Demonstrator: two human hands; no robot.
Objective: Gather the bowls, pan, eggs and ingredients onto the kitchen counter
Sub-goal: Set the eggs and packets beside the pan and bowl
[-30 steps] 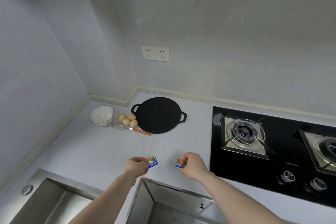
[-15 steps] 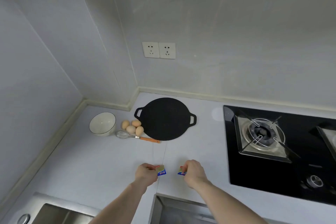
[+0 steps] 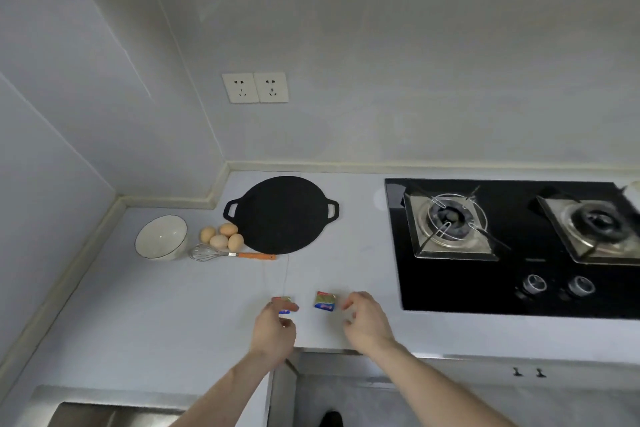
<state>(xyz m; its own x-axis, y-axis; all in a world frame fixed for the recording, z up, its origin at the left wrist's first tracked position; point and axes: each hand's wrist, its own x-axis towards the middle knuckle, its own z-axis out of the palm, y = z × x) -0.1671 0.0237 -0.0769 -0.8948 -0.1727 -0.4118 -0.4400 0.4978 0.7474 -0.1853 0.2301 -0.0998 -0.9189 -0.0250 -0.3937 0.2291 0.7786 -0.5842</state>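
Observation:
On the white counter [image 3: 166,308] a white bowl [image 3: 161,236], several brown eggs [image 3: 221,236] and a flat black two-handled pan [image 3: 282,215] stand together at the back left. Near the front edge my left hand [image 3: 275,328] pinches a small green and blue packet [image 3: 284,311] between finger and thumb; most of it is hidden by the finger. A second matching packet [image 3: 325,301] lies flat on the counter. My right hand [image 3: 367,322] hovers just right of it, fingers loosely curled, not touching it.
A wire whisk with an orange handle [image 3: 225,254] lies in front of the eggs. A black two-burner gas hob [image 3: 512,284] fills the right side. A steel sink [image 3: 104,409] sits at the lower left. Two wall sockets [image 3: 254,87] are above the pan.
My right hand has let go of its packet, which now lies on the counter, and has drawn back to the right. My left hand has lowered its packet to the counter. The view shifted right.

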